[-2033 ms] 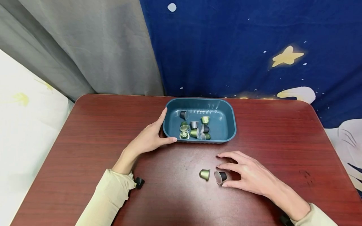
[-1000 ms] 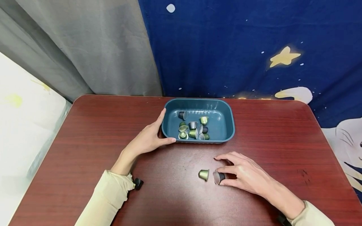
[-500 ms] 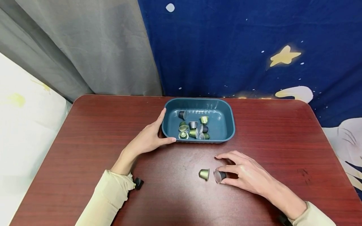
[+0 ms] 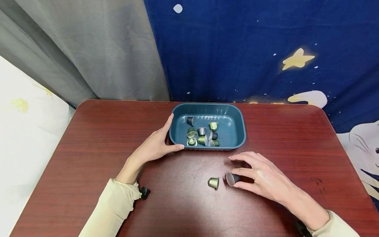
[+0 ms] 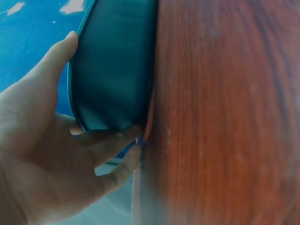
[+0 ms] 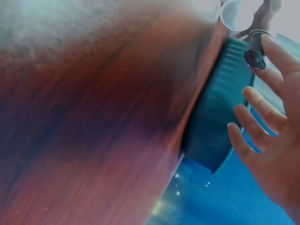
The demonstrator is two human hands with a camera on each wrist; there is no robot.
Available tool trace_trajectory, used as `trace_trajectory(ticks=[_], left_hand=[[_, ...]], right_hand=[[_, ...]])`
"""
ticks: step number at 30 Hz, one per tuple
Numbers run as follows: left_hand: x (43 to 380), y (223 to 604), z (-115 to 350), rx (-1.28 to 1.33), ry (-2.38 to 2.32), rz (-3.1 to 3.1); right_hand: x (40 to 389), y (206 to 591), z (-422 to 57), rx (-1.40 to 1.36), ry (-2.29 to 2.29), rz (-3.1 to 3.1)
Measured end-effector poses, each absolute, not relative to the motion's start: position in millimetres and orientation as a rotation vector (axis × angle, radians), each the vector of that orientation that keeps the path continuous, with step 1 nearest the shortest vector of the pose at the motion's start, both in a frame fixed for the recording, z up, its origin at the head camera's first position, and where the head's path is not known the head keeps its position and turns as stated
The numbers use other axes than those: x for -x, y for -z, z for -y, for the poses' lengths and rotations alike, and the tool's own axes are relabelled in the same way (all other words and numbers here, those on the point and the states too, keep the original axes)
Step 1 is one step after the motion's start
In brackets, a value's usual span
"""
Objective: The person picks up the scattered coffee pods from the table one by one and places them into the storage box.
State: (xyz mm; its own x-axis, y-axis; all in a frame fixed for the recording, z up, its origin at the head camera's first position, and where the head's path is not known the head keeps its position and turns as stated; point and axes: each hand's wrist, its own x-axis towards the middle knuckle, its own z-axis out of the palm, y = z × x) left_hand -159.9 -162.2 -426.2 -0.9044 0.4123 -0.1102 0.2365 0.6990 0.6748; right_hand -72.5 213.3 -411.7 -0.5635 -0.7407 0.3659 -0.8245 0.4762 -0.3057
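Observation:
In the head view my right hand (image 4: 266, 179) pinches a black coffee capsule (image 4: 235, 178) between thumb and index finger, its silvery lid facing left. The right wrist view shows this capsule (image 6: 254, 52) at the fingertips, the other fingers spread apart. A green coffee capsule (image 4: 213, 183) lies on its side to the left of it on the table. My left hand (image 4: 152, 144) rests against the left front corner of a blue plastic bin (image 4: 243, 140), thumb along the front and fingers at the left side. Several green, black and silver capsules (image 4: 202, 139) lie inside the bin.
The bin stands near the back edge of the reddish-brown wooden table (image 4: 103, 131). Behind the table hang a grey curtain (image 4: 118, 49) and a blue curtain with stars (image 4: 231, 49). Dark wrist devices show at both sleeves.
My right hand has closed thumb and index finger on the black capsule and lifted it slightly up and to the right, off the table. The left hand and bin stay put.

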Motion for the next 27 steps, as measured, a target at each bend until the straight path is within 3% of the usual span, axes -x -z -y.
trace_trajectory(ticks=[27], left_hand=[[159, 426, 163, -0.521, -1.019, -2.646]], right_hand=[[102, 380, -218, -1.379, -0.609, 2.492]])
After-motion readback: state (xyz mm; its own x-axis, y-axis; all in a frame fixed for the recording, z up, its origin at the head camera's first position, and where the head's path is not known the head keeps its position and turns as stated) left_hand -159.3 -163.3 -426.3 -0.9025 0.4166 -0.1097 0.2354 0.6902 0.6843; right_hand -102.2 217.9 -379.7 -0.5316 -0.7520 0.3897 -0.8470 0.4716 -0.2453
